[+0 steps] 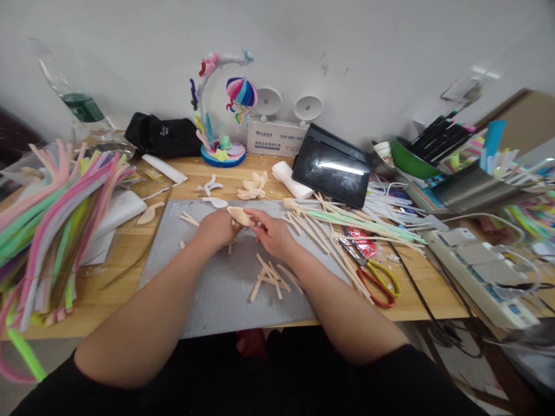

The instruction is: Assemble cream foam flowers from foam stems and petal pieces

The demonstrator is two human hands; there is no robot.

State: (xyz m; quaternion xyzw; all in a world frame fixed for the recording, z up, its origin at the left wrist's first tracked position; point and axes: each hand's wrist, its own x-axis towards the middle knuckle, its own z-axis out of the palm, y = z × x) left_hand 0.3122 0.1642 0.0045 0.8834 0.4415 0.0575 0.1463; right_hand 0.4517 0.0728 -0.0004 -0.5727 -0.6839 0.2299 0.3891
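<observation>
Over the grey cutting mat [203, 312], my left hand [217, 230] is closed around a small cream leaf-shaped piece [239, 216] that looks made of fuzzy pipe cleaner. My right hand [272, 232] pinches the same piece from the other side with thumb and fingertips. Part of it is hidden by the fingers. Short cream pipe cleaner lengths [269, 277] lie crossed on the mat below my hands. Beyond them are a white curved piece [215, 202] and a cluster of cream shaped pieces [252, 186].
A bundle of coloured pipe cleaners [56, 214] stands at left. Scissors [376, 282], loose pipe cleaners [323, 231] and a power strip [481, 277] lie at right. Behind are a black tablet [332, 167], a balloon ornament [223, 153] and a black pouch [162, 136].
</observation>
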